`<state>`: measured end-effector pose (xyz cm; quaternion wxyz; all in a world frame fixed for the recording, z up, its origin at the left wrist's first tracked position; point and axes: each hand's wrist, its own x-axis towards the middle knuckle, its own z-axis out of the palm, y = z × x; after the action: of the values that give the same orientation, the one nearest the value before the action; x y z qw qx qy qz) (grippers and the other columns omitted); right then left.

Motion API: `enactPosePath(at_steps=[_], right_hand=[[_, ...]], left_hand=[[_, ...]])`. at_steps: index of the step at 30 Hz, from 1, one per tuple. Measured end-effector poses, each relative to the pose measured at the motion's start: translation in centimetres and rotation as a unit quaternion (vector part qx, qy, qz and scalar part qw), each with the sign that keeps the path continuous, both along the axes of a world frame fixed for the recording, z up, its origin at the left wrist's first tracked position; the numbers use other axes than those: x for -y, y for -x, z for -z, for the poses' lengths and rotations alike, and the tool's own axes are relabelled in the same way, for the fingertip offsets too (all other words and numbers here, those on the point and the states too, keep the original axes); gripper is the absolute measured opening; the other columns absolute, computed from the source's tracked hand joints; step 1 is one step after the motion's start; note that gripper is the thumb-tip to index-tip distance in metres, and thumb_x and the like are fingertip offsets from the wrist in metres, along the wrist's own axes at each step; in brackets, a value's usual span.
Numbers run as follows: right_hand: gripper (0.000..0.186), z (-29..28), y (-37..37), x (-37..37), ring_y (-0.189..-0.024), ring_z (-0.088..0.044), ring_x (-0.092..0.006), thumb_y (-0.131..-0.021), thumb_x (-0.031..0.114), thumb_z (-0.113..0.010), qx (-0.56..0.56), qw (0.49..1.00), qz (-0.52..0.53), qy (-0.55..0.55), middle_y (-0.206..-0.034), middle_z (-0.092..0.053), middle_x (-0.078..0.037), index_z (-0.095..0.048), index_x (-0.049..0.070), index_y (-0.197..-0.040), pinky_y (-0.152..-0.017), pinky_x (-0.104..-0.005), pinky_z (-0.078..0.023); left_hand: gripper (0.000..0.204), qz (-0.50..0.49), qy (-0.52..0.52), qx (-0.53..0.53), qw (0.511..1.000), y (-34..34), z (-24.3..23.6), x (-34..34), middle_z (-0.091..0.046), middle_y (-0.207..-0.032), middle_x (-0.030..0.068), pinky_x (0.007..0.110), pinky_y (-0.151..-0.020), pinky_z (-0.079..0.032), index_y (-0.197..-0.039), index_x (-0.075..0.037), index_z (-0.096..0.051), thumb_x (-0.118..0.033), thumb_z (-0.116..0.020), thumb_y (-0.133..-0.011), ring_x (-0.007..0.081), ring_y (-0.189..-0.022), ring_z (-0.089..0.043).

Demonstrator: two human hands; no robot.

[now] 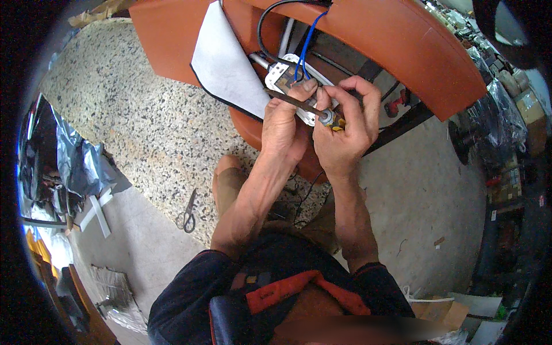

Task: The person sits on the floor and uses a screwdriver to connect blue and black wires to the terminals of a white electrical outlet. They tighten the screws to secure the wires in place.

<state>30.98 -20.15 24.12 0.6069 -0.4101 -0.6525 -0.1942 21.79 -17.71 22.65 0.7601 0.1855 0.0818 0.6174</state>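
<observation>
Grey concrete floor (425, 178) forms the base of the work area, partly covered by a speckled black-and-cream sheet (138, 103). Work location: the white housing (276, 75) sits at the opening of the orange-brown upholstered section (402, 43), directly in front of both hands. Blue wires (311, 35) run down to the housing, and a black cable (261, 30) loops above it.

Right hand (348, 129): fingers curled closed around the screwdriver (333, 122), near its yellow-and-black handle; the shaft points toward the person's left, across the left fingers. Left hand (282, 123): fingers bent close together at the housing and the wire ends; whether they grip the shaft, a wire or the housing cannot be told.

Adjacent to the housing, a white fabric panel (224, 63) with a dark edge hangs over the speckled sheet. Dark-handled scissors (188, 215) lie on the sheet, near the person's left forearm.

Markings: pale labels (493, 215) appear on the loaded shelving (506, 178) at the right; their print is too small to read.

Left perimeter: silvery-blue plastic sheeting (80, 158), crossed white strips (95, 215) and a broom head (112, 284). Lower right: brown cardboard (445, 315).
</observation>
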Motion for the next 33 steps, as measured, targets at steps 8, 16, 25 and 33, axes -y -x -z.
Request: enactPosePath(at_steps=[8, 16, 25, 33], right_hand=[[0.014, -0.1, -0.4, 0.0, -0.093, -0.061, -0.0244, -0.086, 0.0, -0.075, -0.014, 1.0, -0.024, 0.005, -0.11, -0.057, -0.013, -0.067, 0.0, -0.098, -0.062, -0.0323, -0.054], [0.023, 0.1, -0.6, 0.0, -0.096, -0.06, -0.0306, -0.081, -0.002, -0.075, -0.019, 0.999, -0.026, 0.015, -0.112, -0.057, -0.015, -0.067, 0.004, -0.101, -0.078, -0.0411, -0.052], [0.014, -0.2, -0.7, 0.6, -0.086, -0.06, -0.0186, -0.084, 0.001, -0.075, 0.021, 1.0, -0.012, 0.006, -0.115, -0.057, -0.012, -0.07, 0.002, -0.097, -0.053, -0.0275, -0.049], [0.018, -0.3, -0.5, 0.9, -0.079, -0.059, -0.015, -0.08, -0.003, -0.076, 0.022, 0.999, 0.021, 0.01, -0.113, -0.059, -0.011, -0.07, 0.002, -0.097, -0.049, -0.0253, -0.044]], left_hand=[[0.016, -0.005, -0.004, -0.006, 1.0, -0.1, -0.2, 0.1, -0.069, -0.09, 0.0011, 0.03, -0.079, -0.054, -0.096, -0.006, -0.067, -0.015, -0.077, -0.086, 0.0125, -0.082, -0.065], [0.015, 0.004, 0.0, -0.018, 1.0, -0.1, 0.0, 0.2, -0.069, -0.09, 0.0003, 0.03, -0.078, -0.054, -0.096, -0.007, -0.067, -0.014, -0.077, -0.086, 0.0118, -0.082, -0.065], [0.014, 0.021, -0.014, -0.006, 1.0, 0.3, 0.3, 0.0, -0.068, -0.086, 0.001, 0.027, -0.07, -0.053, -0.095, -0.006, -0.066, -0.013, -0.075, -0.087, 0.012, -0.074, -0.064], [0.013, 0.008, 0.001, -0.016, 1.0, 0.1, -0.3, 0.3, -0.068, -0.084, 0.0013, 0.028, -0.07, -0.053, -0.094, -0.006, -0.066, -0.013, -0.074, -0.087, 0.0115, -0.072, -0.064]])
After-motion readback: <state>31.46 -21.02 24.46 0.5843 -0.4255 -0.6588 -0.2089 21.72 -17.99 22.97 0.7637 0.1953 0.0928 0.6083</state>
